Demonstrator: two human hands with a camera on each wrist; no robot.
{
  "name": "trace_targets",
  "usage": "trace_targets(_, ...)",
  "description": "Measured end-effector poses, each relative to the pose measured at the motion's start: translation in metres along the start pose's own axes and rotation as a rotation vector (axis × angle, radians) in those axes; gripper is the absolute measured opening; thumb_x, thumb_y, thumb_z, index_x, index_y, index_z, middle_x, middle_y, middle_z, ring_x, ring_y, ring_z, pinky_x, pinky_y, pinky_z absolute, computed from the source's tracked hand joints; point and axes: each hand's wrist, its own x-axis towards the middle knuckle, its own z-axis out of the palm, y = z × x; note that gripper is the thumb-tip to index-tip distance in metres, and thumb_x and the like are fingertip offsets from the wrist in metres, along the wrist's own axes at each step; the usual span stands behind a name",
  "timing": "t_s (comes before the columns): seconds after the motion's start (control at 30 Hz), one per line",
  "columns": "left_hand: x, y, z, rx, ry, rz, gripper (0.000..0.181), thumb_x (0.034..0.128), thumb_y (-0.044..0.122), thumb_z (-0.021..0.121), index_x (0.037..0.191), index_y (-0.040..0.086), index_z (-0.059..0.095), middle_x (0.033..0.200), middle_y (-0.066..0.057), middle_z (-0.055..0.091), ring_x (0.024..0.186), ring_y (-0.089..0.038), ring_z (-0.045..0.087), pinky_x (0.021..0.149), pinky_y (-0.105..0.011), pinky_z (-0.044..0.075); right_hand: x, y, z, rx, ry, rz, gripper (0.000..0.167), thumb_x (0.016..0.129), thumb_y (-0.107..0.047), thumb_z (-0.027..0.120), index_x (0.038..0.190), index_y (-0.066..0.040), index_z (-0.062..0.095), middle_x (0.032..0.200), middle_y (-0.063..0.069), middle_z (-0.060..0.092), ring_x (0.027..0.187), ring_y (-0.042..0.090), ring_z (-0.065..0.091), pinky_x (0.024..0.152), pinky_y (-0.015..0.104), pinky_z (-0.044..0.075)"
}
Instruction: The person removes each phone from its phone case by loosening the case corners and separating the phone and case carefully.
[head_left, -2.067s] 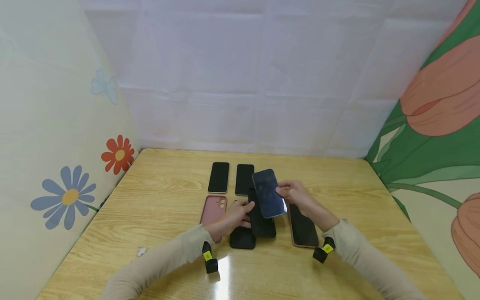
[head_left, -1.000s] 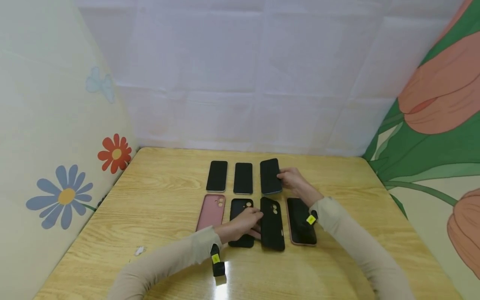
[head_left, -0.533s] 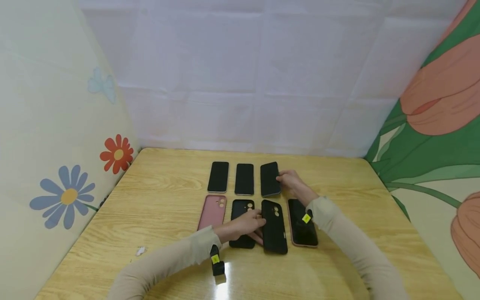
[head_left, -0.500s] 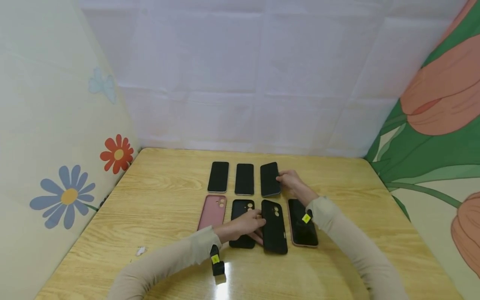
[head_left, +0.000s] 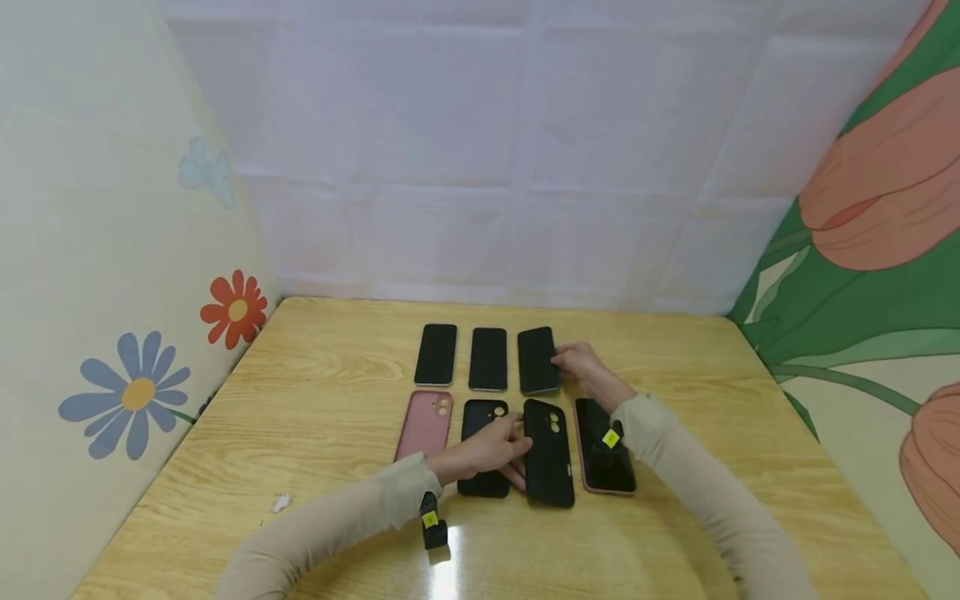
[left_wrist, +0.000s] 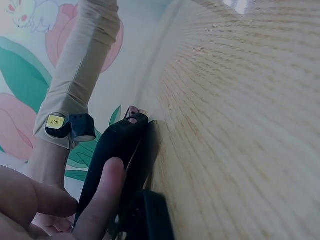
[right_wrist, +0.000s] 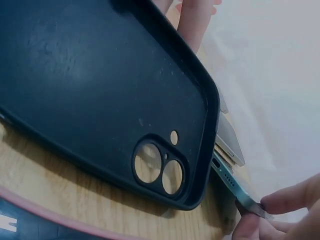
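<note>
My left hand (head_left: 491, 448) pinches the left edge of a black phone case (head_left: 549, 458), which is tilted up off the table. Seen from the right wrist, the case (right_wrist: 75, 75) shows its hollow inside and its camera holes. Beyond it, my right hand (head_left: 588, 367) pinches the right edge of a dark-screened phone (head_left: 537, 358) at the right end of the back row. That phone's teal edge (right_wrist: 232, 182) shows in the right wrist view, tilted, its held side raised. In the left wrist view, fingers (left_wrist: 107, 185) lie against the black case (left_wrist: 112, 135).
Two more phones, one (head_left: 436, 355) far left and one (head_left: 488, 358) in the middle, lie in the back row. In front are a pink case (head_left: 424, 423), a second black case (head_left: 476, 421) partly under my left hand, and a pink-edged phone (head_left: 606, 467) beneath my right wrist.
The phone in my right hand has moved from above the black case to the back row and lowered. My left hand has shifted slightly right with the case. Little differs over the last half second.
</note>
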Motion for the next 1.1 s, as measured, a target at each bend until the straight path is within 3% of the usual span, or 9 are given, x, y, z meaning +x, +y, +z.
trace_targets(0.27,-0.001,0.0,-0.001,-0.029,-0.014,-0.023,0.061,0.1028,0.002,0.047,0.153,-0.005,0.014,0.1,-0.018,0.064,0.074,-0.031,0.069,0.064,-0.038,0.06,0.0,0.003,0.001,-0.017,0.005,-0.014,0.047,0.099,0.005,0.046,0.144,0.014,0.037,0.142,0.032,0.043,0.125,0.038,0.051,0.101,0.044,0.046)
trace_targets(0.57,-0.004,0.003,-0.006,-0.016,-0.025,-0.022,0.055,0.1037,0.004,0.045,0.152,-0.008,0.02,0.112,-0.023,0.061,0.08,-0.036,0.07,0.065,-0.039,0.06,0.001,0.004,-0.003,-0.027,-0.001,0.0,0.048,0.095,0.007,0.045,0.142,0.015,0.038,0.138,0.032,0.047,0.096,0.024,0.057,0.083,0.031,0.053)
trace_targets(0.77,-0.005,0.004,-0.009,0.043,-0.008,-0.01,0.049,0.1042,0.004,0.045,0.148,-0.01,0.029,0.119,-0.026,0.059,0.078,-0.032,0.07,0.064,-0.038,0.06,0.001,0.001,-0.002,-0.015,0.002,0.016,0.048,0.095,0.006,0.045,0.141,0.016,0.039,0.136,0.031,0.048,0.092,0.021,0.056,0.085,0.032,0.052)
trace_targets(1.0,-0.006,0.009,-0.013,0.081,0.03,-0.008,0.046,0.1033,0.004,0.046,0.145,-0.013,0.035,0.098,-0.023,0.066,0.079,-0.037,0.07,0.062,-0.038,0.06,-0.003,-0.003,-0.002,0.023,-0.005,0.002,0.044,0.099,0.003,0.044,0.14,0.017,0.039,0.135,0.031,0.05,0.098,0.03,0.06,0.094,0.04,0.051)
trace_targets(1.1,-0.007,0.009,-0.016,0.087,0.035,-0.016,0.046,0.104,0.006,0.047,0.145,-0.013,0.034,0.108,-0.025,0.065,0.081,-0.037,0.07,0.062,-0.038,0.06,-0.004,-0.003,-0.004,0.018,-0.007,-0.001,0.044,0.1,0.001,0.044,0.142,0.015,0.038,0.132,0.03,0.051,0.096,0.029,0.06,0.094,0.04,0.051)
